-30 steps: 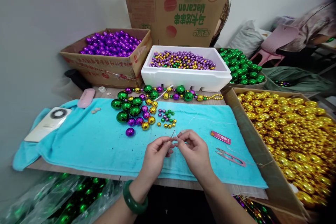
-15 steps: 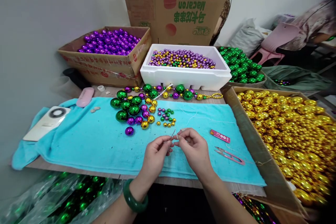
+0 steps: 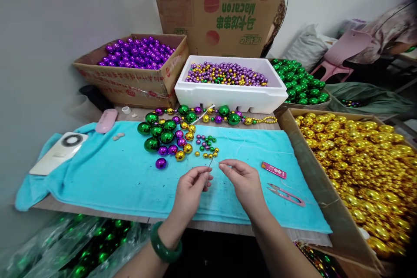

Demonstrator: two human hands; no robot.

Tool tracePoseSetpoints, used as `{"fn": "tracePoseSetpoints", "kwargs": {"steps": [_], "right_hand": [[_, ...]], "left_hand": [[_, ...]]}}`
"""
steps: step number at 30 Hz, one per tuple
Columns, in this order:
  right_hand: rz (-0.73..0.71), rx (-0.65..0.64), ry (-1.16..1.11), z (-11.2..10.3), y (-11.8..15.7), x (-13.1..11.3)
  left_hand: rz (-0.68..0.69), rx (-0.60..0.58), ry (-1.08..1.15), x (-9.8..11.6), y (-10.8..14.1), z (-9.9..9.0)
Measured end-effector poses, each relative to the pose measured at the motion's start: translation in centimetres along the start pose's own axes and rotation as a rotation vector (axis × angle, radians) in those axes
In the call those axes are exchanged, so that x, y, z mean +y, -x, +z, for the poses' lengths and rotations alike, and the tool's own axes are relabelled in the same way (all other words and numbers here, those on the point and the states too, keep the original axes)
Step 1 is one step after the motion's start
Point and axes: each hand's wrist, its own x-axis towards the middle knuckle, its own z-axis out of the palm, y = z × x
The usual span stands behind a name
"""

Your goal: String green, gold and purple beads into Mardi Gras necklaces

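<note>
Between the thumb and fingers of my left hand [image 3: 193,184] a thin needle [image 3: 210,163] is pinched, its tip pointing up and to the right. My right hand [image 3: 241,178] pinches a fine white thread [image 3: 215,162] just right of the needle; whether the thread passes through the needle I cannot tell. Both hands hover over a turquoise towel [image 3: 114,182]. Beyond them lie small beads [image 3: 206,143] in purple, green and gold, and larger green balls [image 3: 156,131], purple balls [image 3: 163,150] and gold balls [image 3: 188,147]. Pink thread snips [image 3: 286,194] and a pink packet [image 3: 273,170] are right of my right hand.
A strung bead garland [image 3: 224,113] lies behind the towel. Behind it stand a white foam box [image 3: 228,95] of small beads and a carton [image 3: 130,84] of purple balls. A carton [image 3: 321,182] of gold beads borders the right. A phone [image 3: 58,154] rests at left.
My hands have drawn slightly apart, the left moving left with the needle and the right moving right with the thread. The beads on the towel have stayed in place.
</note>
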Motion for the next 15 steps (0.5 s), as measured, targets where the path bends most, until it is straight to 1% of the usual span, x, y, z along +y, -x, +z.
{"fn": "tracePoseSetpoints", "kwargs": {"steps": [5, 7, 8, 9, 10, 12, 13, 14, 15], "right_hand": [[-0.183, 0.11, 0.075, -0.4, -0.2, -0.2], [-0.166, 0.115, 0.006, -0.4, -0.2, -0.6], [-0.124, 0.093, -0.053, -0.5, 0.0, -0.9], [-0.078, 0.037, -0.111, -0.7, 0.2, -1.3], [-0.047, -0.048, -0.16, -1.0, 0.7, -1.8], [-0.049, -0.23, -0.212, -2.2, 2.1, -3.0], [-0.103, -0.307, -0.225, -3.0, 3.0, -3.5], [-0.16, -0.296, -0.234, -3.9, 3.9, -4.0], [-0.187, -0.268, -0.244, -4.8, 4.7, -4.2]], "left_hand": [[0.023, 0.054, 0.029, 0.3, -0.3, -0.4], [0.027, 0.066, 0.052, 0.4, -0.4, -0.6], [0.029, 0.07, 0.062, 0.4, -0.5, -0.7], [0.032, 0.071, 0.072, 0.5, -0.5, -0.7], [0.037, 0.072, 0.082, 0.6, -0.5, -0.8], [0.043, 0.071, 0.098, 0.8, -0.4, -0.9], [0.044, 0.071, 0.103, 1.0, -0.3, -0.9], [0.045, 0.071, 0.108, 1.1, -0.2, -1.0], [0.048, 0.072, 0.112, 1.3, -0.2, -1.0]]}}
